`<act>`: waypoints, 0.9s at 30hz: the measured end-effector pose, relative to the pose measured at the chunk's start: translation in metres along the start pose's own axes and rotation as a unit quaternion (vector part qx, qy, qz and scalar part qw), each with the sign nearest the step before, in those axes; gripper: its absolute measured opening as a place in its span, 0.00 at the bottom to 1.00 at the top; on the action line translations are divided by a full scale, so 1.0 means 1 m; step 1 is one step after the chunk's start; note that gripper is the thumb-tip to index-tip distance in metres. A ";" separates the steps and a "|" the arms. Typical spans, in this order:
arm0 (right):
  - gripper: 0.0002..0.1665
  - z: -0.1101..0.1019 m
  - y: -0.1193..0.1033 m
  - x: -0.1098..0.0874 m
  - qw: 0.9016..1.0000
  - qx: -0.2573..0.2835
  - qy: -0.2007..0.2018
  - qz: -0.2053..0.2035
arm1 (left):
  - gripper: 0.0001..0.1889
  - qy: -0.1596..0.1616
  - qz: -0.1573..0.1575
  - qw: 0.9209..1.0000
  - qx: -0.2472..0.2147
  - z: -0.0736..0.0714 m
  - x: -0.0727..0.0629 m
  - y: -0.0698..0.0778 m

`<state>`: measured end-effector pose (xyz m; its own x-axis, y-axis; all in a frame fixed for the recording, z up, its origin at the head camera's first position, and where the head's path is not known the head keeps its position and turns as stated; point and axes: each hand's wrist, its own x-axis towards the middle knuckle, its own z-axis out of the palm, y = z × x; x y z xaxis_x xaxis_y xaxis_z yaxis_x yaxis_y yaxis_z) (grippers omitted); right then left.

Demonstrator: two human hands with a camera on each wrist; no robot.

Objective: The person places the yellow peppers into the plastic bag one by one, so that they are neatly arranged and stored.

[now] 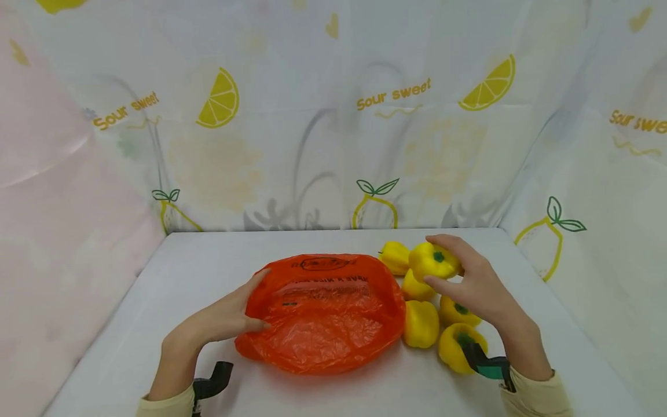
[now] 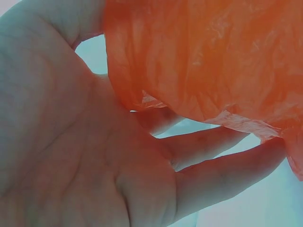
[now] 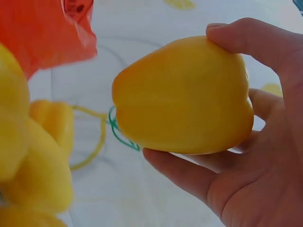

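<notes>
My left hand point(image 1: 221, 313) holds the left side of a red plastic bag point(image 1: 328, 324), its thumb in front and its fingers reaching behind. In the left wrist view the thin bag point(image 2: 203, 56) hangs between thumb and fingers, hiding parts of them. My right hand point(image 1: 476, 284) grips a yellow bell pepper point(image 1: 428, 262), with thumb and fingers on opposite sides of it. The right wrist view shows this pepper point(image 3: 184, 99) raised in front of the printed cloth. Below and beside the right hand lie several more yellow bell peppers point(image 1: 421, 325), one touching or overlapping the bag's right edge.
A white table point(image 1: 203, 255) bears the bag and peppers. Behind it hangs a white cloth backdrop point(image 1: 281, 168) printed with lemons and words, with further cloth on both sides. Small black camera mounts point(image 1: 213, 381) sit at both wrists.
</notes>
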<state>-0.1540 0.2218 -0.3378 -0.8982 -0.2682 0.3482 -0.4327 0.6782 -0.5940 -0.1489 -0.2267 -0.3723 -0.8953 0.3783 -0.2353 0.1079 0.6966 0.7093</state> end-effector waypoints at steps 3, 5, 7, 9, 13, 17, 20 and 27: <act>0.38 0.011 -0.009 0.004 1.000 0.017 -0.013 -0.004 | 0.54 -0.001 0.001 1.000 0.007 0.001 0.000 0.000; 0.38 0.018 -0.016 0.008 0.999 0.033 -0.021 -0.009 | 0.54 -0.001 -0.003 1.000 0.011 0.001 0.001 0.001; 0.38 0.025 -0.023 0.012 0.999 0.044 -0.028 -0.016 | 0.54 0.000 -0.006 1.000 0.016 0.001 0.001 0.001; 0.38 0.032 -0.031 0.015 0.997 0.057 -0.034 -0.028 | 0.53 -0.001 -0.009 1.000 0.016 0.001 0.001 0.000; 0.38 0.049 -0.045 0.022 0.994 0.079 -0.048 -0.060 | 0.53 -0.002 -0.013 1.000 0.018 0.000 -0.001 0.001; 0.37 0.067 -0.057 0.029 0.992 0.076 -0.067 -0.072 | 0.53 -0.002 -0.014 1.000 0.017 -0.001 -0.002 0.002; 0.37 0.081 -0.064 0.033 0.992 0.071 -0.088 -0.054 | 0.53 -0.003 -0.014 1.000 0.014 -0.001 -0.002 0.003; 0.40 0.117 -0.076 0.042 0.991 0.058 -0.117 -0.020 | 0.52 -0.002 -0.027 1.000 0.010 0.000 0.001 0.002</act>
<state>-0.1680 0.0783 -0.3628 -0.8679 -0.4536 0.2024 -0.4612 0.5845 -0.6676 -0.1493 -0.2248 -0.3708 -0.8984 0.3414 -0.2761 0.0675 0.7287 0.6815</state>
